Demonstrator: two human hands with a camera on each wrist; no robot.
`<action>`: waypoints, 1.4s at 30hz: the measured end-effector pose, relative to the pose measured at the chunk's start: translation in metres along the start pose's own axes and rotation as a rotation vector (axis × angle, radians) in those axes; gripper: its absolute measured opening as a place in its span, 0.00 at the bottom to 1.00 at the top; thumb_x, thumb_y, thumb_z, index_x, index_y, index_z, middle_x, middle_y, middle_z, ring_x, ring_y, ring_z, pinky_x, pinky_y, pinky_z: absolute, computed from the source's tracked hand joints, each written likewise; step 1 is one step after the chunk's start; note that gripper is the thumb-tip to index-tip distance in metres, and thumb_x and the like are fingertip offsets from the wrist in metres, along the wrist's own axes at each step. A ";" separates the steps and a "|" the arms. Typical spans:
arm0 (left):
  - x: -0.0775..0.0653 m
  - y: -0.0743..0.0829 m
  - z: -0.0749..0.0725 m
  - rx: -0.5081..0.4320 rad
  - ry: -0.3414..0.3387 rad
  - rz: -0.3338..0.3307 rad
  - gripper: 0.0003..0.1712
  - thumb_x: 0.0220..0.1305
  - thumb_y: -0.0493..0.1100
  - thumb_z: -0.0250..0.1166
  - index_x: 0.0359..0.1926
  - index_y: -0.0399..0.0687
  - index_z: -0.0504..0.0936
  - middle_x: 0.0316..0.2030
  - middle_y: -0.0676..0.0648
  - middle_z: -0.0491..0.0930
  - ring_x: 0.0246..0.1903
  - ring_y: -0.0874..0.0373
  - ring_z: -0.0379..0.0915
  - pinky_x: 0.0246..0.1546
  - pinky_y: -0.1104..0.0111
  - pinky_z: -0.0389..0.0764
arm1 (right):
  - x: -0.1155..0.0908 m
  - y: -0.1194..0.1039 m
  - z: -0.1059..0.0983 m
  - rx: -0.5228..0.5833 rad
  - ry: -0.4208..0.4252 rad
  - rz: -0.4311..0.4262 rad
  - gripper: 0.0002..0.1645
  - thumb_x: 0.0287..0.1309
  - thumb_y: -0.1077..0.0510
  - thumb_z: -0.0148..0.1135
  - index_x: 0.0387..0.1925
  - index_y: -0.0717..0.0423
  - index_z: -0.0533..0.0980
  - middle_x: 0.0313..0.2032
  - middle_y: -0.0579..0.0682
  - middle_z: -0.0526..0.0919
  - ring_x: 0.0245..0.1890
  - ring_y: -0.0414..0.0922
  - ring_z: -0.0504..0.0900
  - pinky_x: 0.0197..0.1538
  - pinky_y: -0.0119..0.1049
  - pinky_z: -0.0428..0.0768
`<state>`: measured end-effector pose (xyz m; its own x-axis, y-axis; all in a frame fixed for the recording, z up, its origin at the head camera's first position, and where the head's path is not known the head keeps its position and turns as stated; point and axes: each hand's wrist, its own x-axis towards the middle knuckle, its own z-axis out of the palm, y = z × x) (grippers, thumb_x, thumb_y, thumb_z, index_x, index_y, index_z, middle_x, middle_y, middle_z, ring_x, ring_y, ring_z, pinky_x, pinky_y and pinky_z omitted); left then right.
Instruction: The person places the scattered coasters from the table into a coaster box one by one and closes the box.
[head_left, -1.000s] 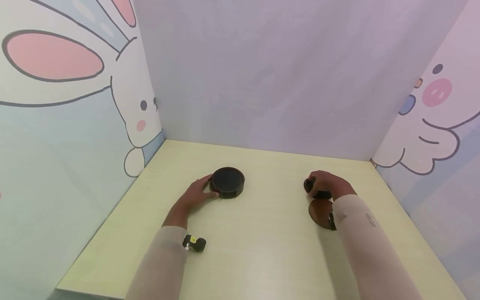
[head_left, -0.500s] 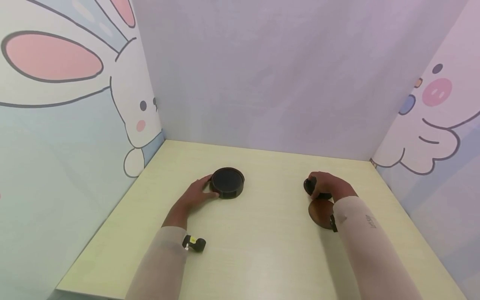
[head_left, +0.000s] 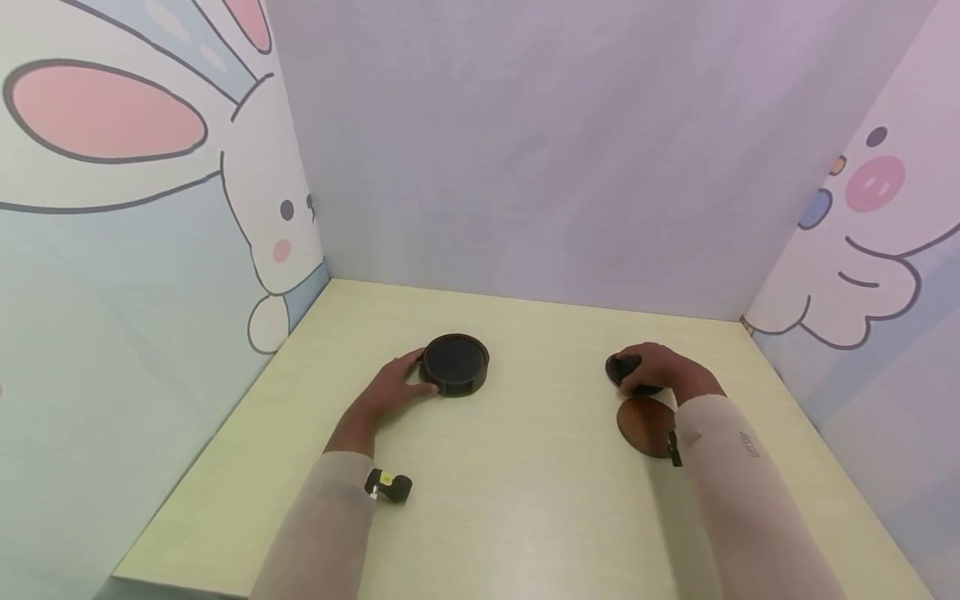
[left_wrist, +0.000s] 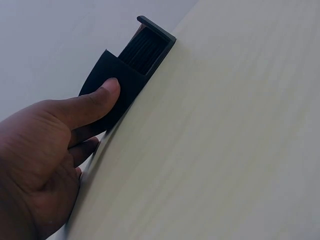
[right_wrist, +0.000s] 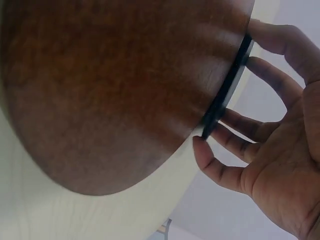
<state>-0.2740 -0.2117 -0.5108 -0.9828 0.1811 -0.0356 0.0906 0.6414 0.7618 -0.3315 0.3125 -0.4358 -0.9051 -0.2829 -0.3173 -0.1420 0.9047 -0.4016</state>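
A round black coaster holder stands on the table, left of the middle. My left hand grips its side; in the left wrist view the thumb presses its wall, and dark stacked edges show in its opening. Over to the right, my right hand holds a flat black round piece, apparently a coaster, by its edge. In the right wrist view the fingertips and thumb lie along that thin black edge. A brown round coaster lies nearer the person, partly hidden by the right sleeve.
The pale table ends at a plain back wall. Side walls with cartoon animals close in the left and right. A small black camera is strapped to the left wrist.
My right hand and forearm have shifted slightly to the right, showing more of the brown coaster. The black coaster has moved only a little. My left hand and the holder have stayed in place.
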 end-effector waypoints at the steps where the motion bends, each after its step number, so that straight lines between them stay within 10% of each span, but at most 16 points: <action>1: 0.000 0.000 0.000 0.001 0.001 0.001 0.53 0.70 0.58 0.76 0.87 0.58 0.60 0.86 0.42 0.59 0.87 0.34 0.47 0.87 0.34 0.50 | 0.000 0.001 0.000 0.005 0.004 -0.006 0.50 0.57 0.47 0.79 0.78 0.58 0.72 0.76 0.75 0.67 0.71 0.74 0.70 0.72 0.73 0.73; 42: 0.003 -0.002 0.000 0.000 -0.002 -0.002 0.53 0.69 0.59 0.76 0.87 0.57 0.60 0.86 0.42 0.59 0.87 0.35 0.47 0.87 0.35 0.51 | 0.011 -0.033 0.007 -0.041 0.107 -0.051 0.45 0.68 0.35 0.69 0.79 0.49 0.73 0.77 0.70 0.71 0.76 0.71 0.70 0.73 0.68 0.76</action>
<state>-0.2769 -0.2122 -0.5122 -0.9827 0.1814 -0.0378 0.0892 0.6419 0.7616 -0.3334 0.2773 -0.4320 -0.9336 -0.2951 -0.2031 -0.2030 0.9028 -0.3790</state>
